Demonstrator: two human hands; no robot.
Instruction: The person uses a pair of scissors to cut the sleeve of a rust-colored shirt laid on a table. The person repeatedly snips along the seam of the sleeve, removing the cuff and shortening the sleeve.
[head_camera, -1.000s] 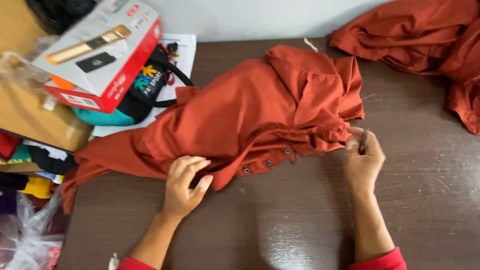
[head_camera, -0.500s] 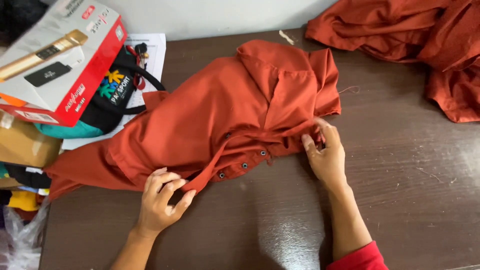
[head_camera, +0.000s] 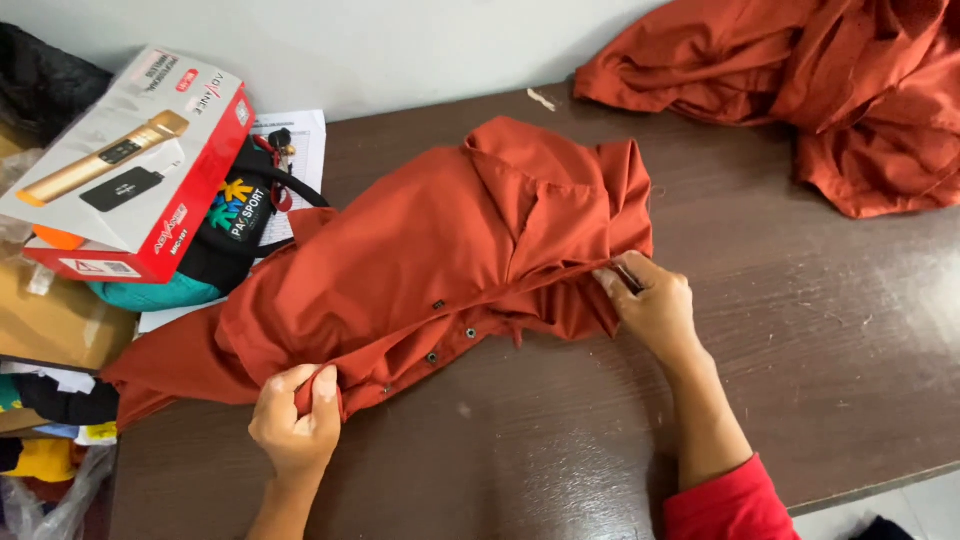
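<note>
A rust-orange garment (head_camera: 440, 260) with dark snap buttons along its near edge lies crumpled on the dark brown table (head_camera: 820, 320). My left hand (head_camera: 296, 422) pinches the garment's lower left hem, fingers closed on the cloth. My right hand (head_camera: 655, 302) grips the fabric at the garment's right edge, with a small dark tool just visible between its fingers. A red sleeve covers my right forearm near the table's front edge.
More rust-orange cloth (head_camera: 800, 90) is heaped at the back right. At the left stand a red and grey box (head_camera: 130, 165) picturing a gold microphone, a black bag (head_camera: 235, 235) under it, papers and a cardboard box (head_camera: 55, 325). The table's front edge runs at lower right.
My left hand has closed on the hem and my right hand has shifted left along the garment's edge. The view has moved slightly.
</note>
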